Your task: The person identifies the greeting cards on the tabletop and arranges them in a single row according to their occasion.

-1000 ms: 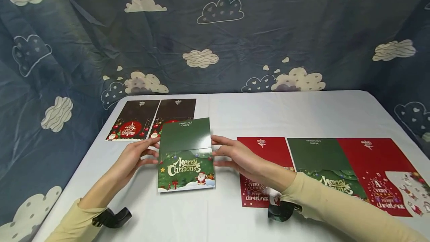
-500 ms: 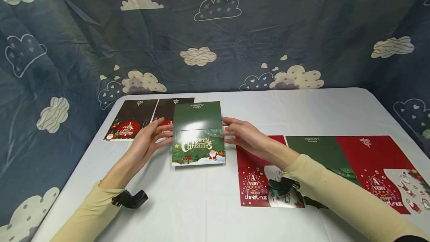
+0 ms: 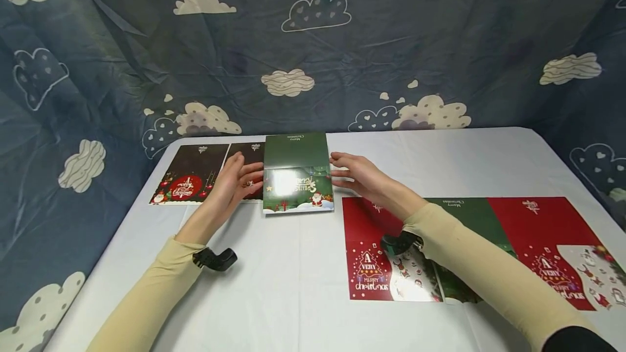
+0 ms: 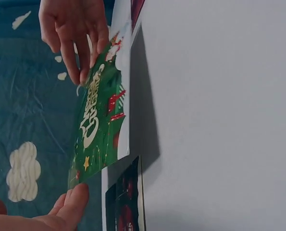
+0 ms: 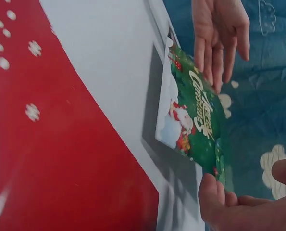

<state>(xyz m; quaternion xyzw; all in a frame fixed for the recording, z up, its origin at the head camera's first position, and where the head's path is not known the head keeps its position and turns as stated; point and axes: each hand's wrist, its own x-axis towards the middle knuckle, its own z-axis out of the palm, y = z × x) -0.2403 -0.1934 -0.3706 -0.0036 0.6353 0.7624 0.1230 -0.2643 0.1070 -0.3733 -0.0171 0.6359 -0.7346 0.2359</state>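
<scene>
A green Merry Christmas card (image 3: 295,151) is raised over the far middle of the white table, its shadow falling below it in both wrist views. Fingertips of my left hand (image 3: 227,186) press its left edge. From the other side, the fingertips of my right hand (image 3: 364,178) are at its right edge. Both hands have fairly straight fingers, and each thumb stands apart from the card in its own wrist view. Two dark Christmas cards lie at the far left; the left hand partly covers the second dark card (image 3: 251,152), beside the first dark card (image 3: 186,170).
On the right of the table (image 3: 274,297) lie a red card (image 3: 369,270), a second green card (image 3: 469,213) and another red card (image 3: 538,221) in a row. My right forearm passes over them. A cloud-patterned curtain (image 3: 235,48) hangs behind the table's far edge.
Both hands have carried the green card away from me and to the right, from the near middle of the table to beside the second dark card. The other cards stay put.
</scene>
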